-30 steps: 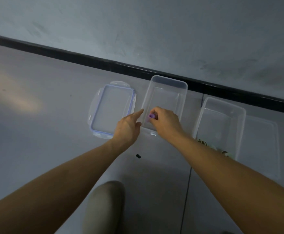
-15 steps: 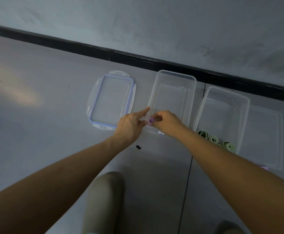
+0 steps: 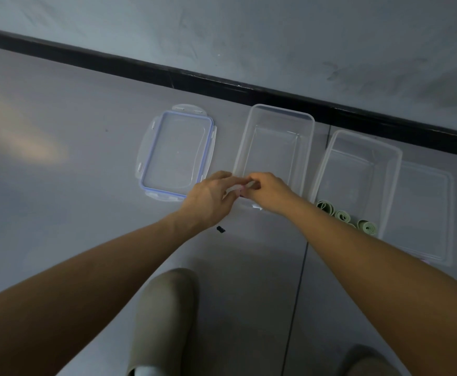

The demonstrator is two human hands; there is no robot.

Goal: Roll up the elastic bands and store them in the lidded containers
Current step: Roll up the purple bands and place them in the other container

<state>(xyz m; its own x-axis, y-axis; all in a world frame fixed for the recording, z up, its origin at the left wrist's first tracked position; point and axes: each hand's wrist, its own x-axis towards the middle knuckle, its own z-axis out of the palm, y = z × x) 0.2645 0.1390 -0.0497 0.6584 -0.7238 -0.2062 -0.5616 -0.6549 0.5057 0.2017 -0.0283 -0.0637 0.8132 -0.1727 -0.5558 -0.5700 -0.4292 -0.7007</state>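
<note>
Both hands, left hand (image 3: 208,199) and right hand (image 3: 269,192), pinch a small purple band (image 3: 241,189) at the clear rectangular container's (image 3: 276,115) six-o'clock rim. At three o'clock, another container (image 3: 357,139) holds green rolls (image 3: 342,216).

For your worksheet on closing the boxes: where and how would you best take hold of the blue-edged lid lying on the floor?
Grip the blue-edged lid at one long edge, probably the right one facing the empty box. It lies flat on the floor, so fingers must slip under a side clip tab and lift. Both hands, left hand and right hand, are busy now.
</note>
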